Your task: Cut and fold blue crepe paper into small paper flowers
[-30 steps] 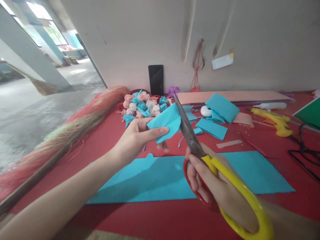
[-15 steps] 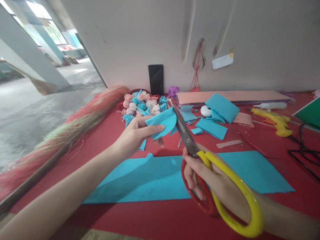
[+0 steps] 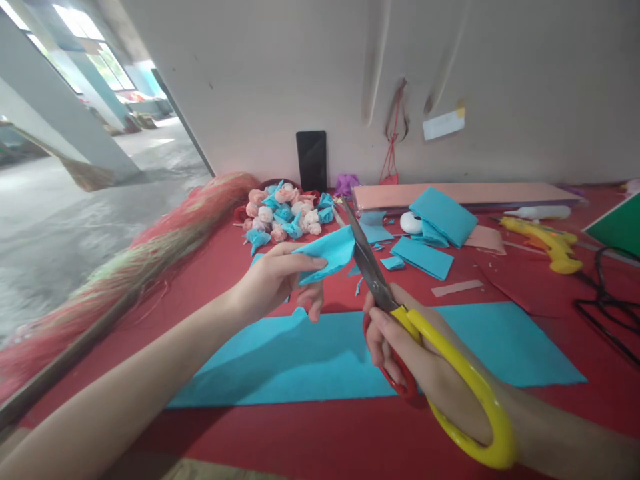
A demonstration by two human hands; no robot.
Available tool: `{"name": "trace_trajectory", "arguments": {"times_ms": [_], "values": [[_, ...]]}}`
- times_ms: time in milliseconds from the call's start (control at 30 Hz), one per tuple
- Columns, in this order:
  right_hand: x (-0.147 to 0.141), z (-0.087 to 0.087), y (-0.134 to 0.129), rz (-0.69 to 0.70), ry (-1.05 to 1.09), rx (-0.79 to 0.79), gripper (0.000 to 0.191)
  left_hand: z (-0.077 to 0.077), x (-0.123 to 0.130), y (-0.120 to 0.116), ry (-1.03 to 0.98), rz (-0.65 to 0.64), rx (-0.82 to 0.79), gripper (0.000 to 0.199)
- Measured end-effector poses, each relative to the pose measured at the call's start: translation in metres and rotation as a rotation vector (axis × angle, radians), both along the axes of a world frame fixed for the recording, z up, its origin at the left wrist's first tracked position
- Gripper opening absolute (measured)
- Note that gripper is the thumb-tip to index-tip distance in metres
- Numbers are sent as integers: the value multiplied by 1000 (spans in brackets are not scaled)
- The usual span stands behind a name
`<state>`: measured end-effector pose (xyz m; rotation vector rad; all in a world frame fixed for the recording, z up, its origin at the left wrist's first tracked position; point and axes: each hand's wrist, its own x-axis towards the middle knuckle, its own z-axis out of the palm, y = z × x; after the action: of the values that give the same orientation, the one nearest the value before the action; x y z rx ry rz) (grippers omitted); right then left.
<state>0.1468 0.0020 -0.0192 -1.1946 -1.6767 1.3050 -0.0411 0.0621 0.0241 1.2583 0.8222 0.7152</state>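
A small piece of folded blue paper (image 3: 330, 252) is held up above the table (image 3: 320, 443), near the middle of the view, by the left hand (image 3: 277, 277). It is pinched by the fingers, with the thumb laid across its face, while one or two other fingers are left hanging free below. The paper's far edge is met by the blades of a pair of scissors (image 3: 376, 285), whose tips are slightly parted and pointed up and away; whether the paper lies between the blades cannot be told. The scissors are gripped by the right hand (image 3: 415, 347), its fingers being curled through the red and yellow handles. Beneath both hands, a long blue sheet (image 3: 330, 357) is spread on the red surface, partly shaded. Beyond the left hand, a heap of paper flowers (image 3: 283, 212) in blue, pink, white and red is gathered, and behind it a black phone (image 3: 312, 161) is propped against the wall (image 3: 280, 73). Beyond the scissors, folded blue papers (image 3: 423, 258) are seen near a white roll (image 3: 411, 223). Farther right, a yellow glue gun (image 3: 555, 243) is laid near a black cable (image 3: 597, 287). The table's left side is bordered by reddish fibres (image 3: 185, 233).
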Motion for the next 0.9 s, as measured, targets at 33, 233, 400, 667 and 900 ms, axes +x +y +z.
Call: {"name": "trace_trajectory", "arguments": {"times_ms": [33,233,400,667,900], "values": [[-1,2,0,-8,-7,3,34,0,0,0,7,5,7,33],[-2,7,-4,-55,-16,-104,42,-4,-2,5,-12,-1,-19,33],[0,10,1,-117,-5,-141,34,-6,-4,7,-1,-24,-59,36],[5,7,28,22,325,-234,27,-11,5,1,399,53,373,25],[10,1,30,-96,406,-202,31,-26,14,-18,833,18,1312,38]]}}
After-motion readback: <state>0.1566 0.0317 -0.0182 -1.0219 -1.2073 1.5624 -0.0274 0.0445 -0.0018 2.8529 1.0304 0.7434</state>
